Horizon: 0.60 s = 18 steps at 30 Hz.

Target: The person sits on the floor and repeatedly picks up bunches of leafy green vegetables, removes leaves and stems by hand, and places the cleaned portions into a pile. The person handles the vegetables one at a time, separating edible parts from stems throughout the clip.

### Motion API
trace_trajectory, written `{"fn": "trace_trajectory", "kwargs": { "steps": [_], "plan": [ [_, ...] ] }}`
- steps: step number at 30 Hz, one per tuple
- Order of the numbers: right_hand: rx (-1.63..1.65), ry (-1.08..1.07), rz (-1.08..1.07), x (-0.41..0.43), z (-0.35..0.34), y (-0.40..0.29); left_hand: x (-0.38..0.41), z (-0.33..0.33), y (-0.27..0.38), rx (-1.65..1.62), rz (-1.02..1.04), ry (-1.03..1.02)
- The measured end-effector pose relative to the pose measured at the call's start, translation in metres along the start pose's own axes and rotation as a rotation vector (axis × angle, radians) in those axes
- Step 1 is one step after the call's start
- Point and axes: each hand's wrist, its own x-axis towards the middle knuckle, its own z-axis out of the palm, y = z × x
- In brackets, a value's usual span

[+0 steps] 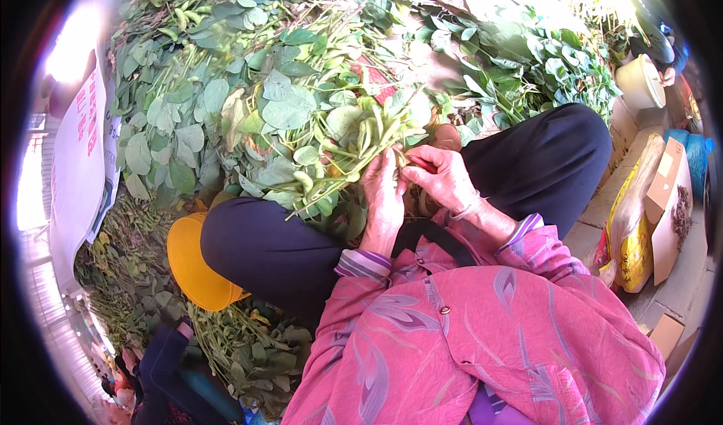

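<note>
My left hand (385,190) is closed around a leafy stem of green bean pods (373,134), whose pods and leaves spread up and left of my fingers. Close beside it, my right hand (443,179) grips a small red-handled tool (422,164); its working end lies at the stem by my left fingertips and is too small to make out. A large heap of leafy bean plants (288,105) lies in front of my knees, with pods showing among the leaves.
A yellow-orange basin (192,261) sits beside my left knee. More stalks lie behind it, near another person's dark sleeve (164,357). At right are a cream bucket (641,83), a yellow plastic bag (635,250) and a cardboard box (669,221). A white printed sack (79,165) stands left.
</note>
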Motion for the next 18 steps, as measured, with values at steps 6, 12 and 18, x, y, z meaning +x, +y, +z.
{"fn": "trace_trajectory", "kwargs": {
  "steps": [6,12,18],
  "plan": [
    [-0.481,0.109,-0.191,-0.005,0.007,-0.018,-0.005,0.007,0.002,-0.076,-0.009,0.085],
    [-0.646,0.099,-0.314,-0.002,0.012,-0.017,-0.008,0.017,-0.013,-0.036,0.146,0.192],
    [-0.538,0.156,-0.220,-0.003,0.009,-0.015,-0.007,0.012,-0.002,-0.114,-0.036,0.088]
  ]
}}
